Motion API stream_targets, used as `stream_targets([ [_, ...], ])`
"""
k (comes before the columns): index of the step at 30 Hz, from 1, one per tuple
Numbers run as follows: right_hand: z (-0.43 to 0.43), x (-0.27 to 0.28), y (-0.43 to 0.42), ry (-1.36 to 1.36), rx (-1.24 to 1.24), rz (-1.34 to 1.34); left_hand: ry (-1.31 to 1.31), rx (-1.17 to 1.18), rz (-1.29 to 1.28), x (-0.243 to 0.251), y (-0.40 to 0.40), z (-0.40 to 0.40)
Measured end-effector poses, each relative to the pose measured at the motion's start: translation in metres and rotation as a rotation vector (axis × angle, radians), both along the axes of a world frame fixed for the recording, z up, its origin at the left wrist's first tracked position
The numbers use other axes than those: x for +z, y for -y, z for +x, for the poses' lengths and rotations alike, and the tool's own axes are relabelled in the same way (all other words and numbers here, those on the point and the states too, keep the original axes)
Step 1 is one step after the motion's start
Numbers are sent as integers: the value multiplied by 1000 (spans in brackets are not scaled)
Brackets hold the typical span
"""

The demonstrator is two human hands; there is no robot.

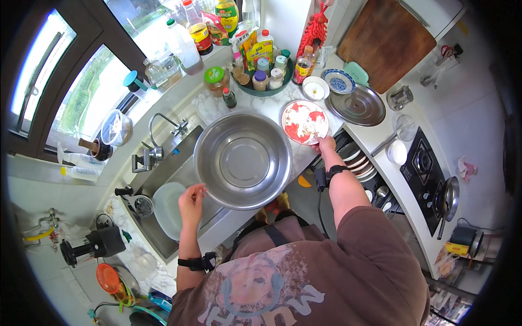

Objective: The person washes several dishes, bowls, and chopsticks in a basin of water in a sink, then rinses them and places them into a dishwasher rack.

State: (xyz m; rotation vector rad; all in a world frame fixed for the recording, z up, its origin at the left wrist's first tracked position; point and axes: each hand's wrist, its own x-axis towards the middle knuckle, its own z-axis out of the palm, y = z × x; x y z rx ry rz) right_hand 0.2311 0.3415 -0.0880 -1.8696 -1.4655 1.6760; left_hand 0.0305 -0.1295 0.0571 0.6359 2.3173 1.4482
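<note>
A red-and-white patterned plate point(305, 122) is at the counter's corner, and my right hand point(326, 146) grips its near edge. Left of it, a large stainless steel basin point(243, 161) rests over the sink's edge and the counter; its inside shows bare metal. My left hand point(192, 202) hovers by the basin's lower left rim, fingers slightly apart, holding nothing. Under that hand, a translucent plastic tub point(168, 210) sits in the sink point(153, 240). Just beyond the patterned plate are a small white bowl point(315, 88), a blue-and-white dish point(339, 81) and a round metal lid point(359, 106).
A faucet point(150, 157) stands behind the sink. Seasoning jars fill a green tray point(261, 92) at the back. An open drawer point(369, 179) with plates and spoons lies below the right counter, beside a gas stove point(424, 163). A wooden cutting board point(385, 40) leans on the wall.
</note>
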Motion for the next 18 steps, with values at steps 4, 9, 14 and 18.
stream_targets([
  [4,17,-1,1,-324,-133,-99,-45,-51,45,5,-21,-2],
  [9,44,12,3,-341,-106,-72,-9,-59,1,23,-48,4],
  [14,69,47,-14,-338,68,132,9,-53,11,22,-68,5],
  [18,64,115,-11,-303,303,271,20,-141,-24,0,-81,2],
])
